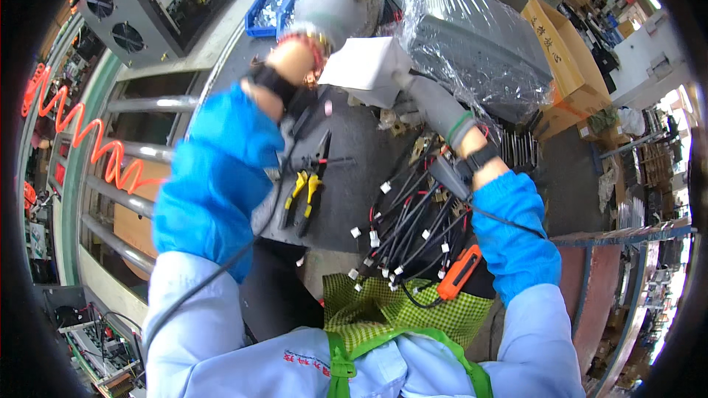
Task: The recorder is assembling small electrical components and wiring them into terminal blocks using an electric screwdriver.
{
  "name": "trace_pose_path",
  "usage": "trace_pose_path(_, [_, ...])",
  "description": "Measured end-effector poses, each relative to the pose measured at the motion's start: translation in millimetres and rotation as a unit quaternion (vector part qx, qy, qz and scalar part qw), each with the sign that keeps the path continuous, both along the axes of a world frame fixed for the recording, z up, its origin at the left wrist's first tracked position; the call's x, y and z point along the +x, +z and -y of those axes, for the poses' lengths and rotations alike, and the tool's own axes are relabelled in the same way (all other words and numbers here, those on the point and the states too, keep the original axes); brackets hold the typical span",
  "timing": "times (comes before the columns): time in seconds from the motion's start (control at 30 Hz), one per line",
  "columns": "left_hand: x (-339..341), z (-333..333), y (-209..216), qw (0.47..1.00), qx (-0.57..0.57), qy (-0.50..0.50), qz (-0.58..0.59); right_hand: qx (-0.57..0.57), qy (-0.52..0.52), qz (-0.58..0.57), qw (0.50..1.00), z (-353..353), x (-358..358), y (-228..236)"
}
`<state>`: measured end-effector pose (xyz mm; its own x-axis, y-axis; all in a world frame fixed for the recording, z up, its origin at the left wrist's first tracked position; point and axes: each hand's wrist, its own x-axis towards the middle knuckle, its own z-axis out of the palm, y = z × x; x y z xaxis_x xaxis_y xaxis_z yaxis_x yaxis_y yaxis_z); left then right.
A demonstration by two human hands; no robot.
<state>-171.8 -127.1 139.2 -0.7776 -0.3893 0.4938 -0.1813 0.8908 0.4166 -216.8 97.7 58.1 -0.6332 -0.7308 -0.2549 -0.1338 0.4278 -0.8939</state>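
Note:
My right hand (pixel 435 103), in a grey glove, grips the right side of a small white box (pixel 365 72) above the dark worktable (pixel 339 203). My left hand (pixel 333 11), also gloved in grey, reaches out beyond the box, beside a clear plastic bag (pixel 367 0). Motion smears its fingers, so their hold cannot be made out. Pliers with yellow and black handles (pixel 304 193) lie on the table under my left forearm. A bundle of black cables with white connectors (pixel 413 221) spreads below my right wrist.
Blue bins of small parts (pixel 269 13) stand at the far left. A large grey metal unit in plastic wrap (pixel 476 48) fills the far right, beside an open cardboard box (pixel 564 66). An orange handheld tool (pixel 459 274) lies at the near edge. A roller conveyor (pixel 151 151) runs at left.

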Motion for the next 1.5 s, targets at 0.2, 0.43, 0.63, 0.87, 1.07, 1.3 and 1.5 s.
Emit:
trace_pose_path(0.2, [9.5, 11.9, -27.3, 0.941, 0.128, -0.046, 0.309, -0.040, -0.075, 0.115, 0.990, -1.9, 5.7, 12.2])
trace_pose_path(0.43, [41.4, -14.9, -97.2, 0.946, 0.186, -0.095, 0.250, 0.004, -0.082, -0.127, 0.989, 41.7, 8.8, -8.5])
trace_pose_path(0.63, [50.1, 2.8, -88.0, 0.944, 0.270, -0.134, 0.133, 0.004, -0.120, -0.241, 0.963, 40.5, 16.0, 14.6])
trace_pose_path(0.87, [73.3, 13.0, -116.7, 0.945, 0.314, -0.032, 0.091, -0.019, -0.113, -0.496, 0.861, 30.3, 15.0, 106.8])
trace_pose_path(1.07, [89.1, -17.4, -134.8, 0.948, 0.246, -0.070, 0.187, -0.083, -0.083, -0.429, 0.896, 23.4, 32.9, 119.4])
trace_pose_path(1.3, [95.7, -21.1, -123.6, 0.949, 0.207, -0.098, 0.219, -0.328, -0.156, -0.323, 0.874, -50.7, 52.8, 163.4])
trace_pose_path(1.5, [92.0, -51.3, -121.0, 0.982, 0.062, -0.132, 0.116, -0.463, -0.273, 0.015, 0.843, -184.2, 70.1, 151.1])
